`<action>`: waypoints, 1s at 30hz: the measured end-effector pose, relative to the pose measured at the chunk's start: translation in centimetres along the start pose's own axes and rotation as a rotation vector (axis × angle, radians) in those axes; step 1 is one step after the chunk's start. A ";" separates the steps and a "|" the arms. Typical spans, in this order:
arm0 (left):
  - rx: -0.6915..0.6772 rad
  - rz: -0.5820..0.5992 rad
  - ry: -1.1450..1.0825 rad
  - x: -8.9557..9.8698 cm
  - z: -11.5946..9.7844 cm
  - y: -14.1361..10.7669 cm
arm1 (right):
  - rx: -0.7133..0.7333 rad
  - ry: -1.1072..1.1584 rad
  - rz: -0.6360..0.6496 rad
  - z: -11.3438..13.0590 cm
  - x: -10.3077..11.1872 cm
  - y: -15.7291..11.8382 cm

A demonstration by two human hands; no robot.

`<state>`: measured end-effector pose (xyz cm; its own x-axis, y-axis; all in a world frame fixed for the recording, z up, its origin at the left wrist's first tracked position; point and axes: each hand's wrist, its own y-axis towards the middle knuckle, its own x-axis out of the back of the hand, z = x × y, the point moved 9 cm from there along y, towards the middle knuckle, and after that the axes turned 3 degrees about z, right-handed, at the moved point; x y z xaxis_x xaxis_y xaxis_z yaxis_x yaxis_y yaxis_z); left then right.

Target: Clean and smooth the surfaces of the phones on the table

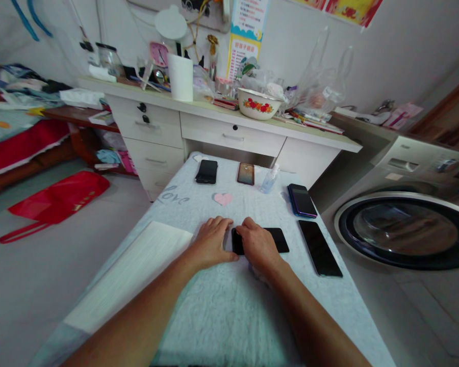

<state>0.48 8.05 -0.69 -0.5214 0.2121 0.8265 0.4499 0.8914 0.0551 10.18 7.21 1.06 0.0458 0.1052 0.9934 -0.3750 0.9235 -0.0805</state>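
Observation:
A black phone (278, 239) lies flat, screen up, on the cloth-covered table (222, 316). My right hand (257, 243) rests over its left half, fingers bent and pressed together against the surface; whatever may be between them is hidden. Beside the phone's left end is my left hand (213, 239), fingers and thumb spread on the cloth, holding nothing. To the right lie a larger dark phone (321, 250) and a phone with a purple-blue edge (303, 201). Farther back are a black phone (206, 172), a brown phone (246, 174) and a clear bottle (270, 179).
A white paper or cloth strip (133, 270) lies on the table's left side. Behind stands a white desk (145, 125) bearing a flowered bowl (258, 104) and a paper roll (180, 77). A washing machine (405, 204) is at right, a red bag (65, 196) on the floor at left.

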 end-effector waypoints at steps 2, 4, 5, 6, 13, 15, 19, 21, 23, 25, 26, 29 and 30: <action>0.009 0.002 -0.007 0.0 0.1 0.0 | -0.003 0.008 0.016 0.3 -0.1 0.1; 0.022 0.007 -0.009 0.0 0.1 0.0 | 0.005 0.012 0.027 0.6 -0.1 0.1; 0.027 0.011 -0.007 0.0 0.0 0.0 | 0.017 0.013 0.028 0.7 -0.1 0.1; 0.030 0.014 -0.004 0.0 0.0 0.0 | 0.034 0.016 0.026 0.9 0.0 0.1; 0.016 0.005 0.017 -0.1 0.1 0.1 | 0.109 0.036 -0.009 1.5 0.1 0.2; 0.013 0.007 0.012 -0.1 0.1 0.0 | 0.096 0.042 -0.021 1.3 0.2 0.1; 0.024 0.020 0.002 0.0 0.0 0.0 | 0.025 0.037 -0.011 0.1 0.5 -0.1; 0.021 0.024 0.005 0.1 -0.1 0.0 | -0.014 0.038 0.008 -0.5 0.6 -0.3; 0.013 0.032 0.017 0.1 -0.2 0.0 | -0.045 0.039 0.023 -1.2 0.7 -0.5; 0.006 0.038 0.032 0.1 -0.3 0.0 | -0.071 0.034 0.032 -1.8 0.7 -0.8; 0.004 0.039 0.039 0.1 -0.3 0.0 | -0.083 0.030 0.034 -2.2 0.7 -0.9; -0.002 0.042 0.052 0.0 -0.2 0.0 | -0.129 0.009 0.036 -3.3 0.5 -1.1; -0.005 0.042 0.054 0.0 -0.2 0.0 | -0.148 0.002 0.036 -3.8 0.5 -1.2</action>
<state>0.60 7.95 -0.55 -0.4623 0.2278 0.8570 0.4742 0.8802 0.0219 14.16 7.54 1.31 0.0366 0.1393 0.9896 -0.2357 0.9635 -0.1269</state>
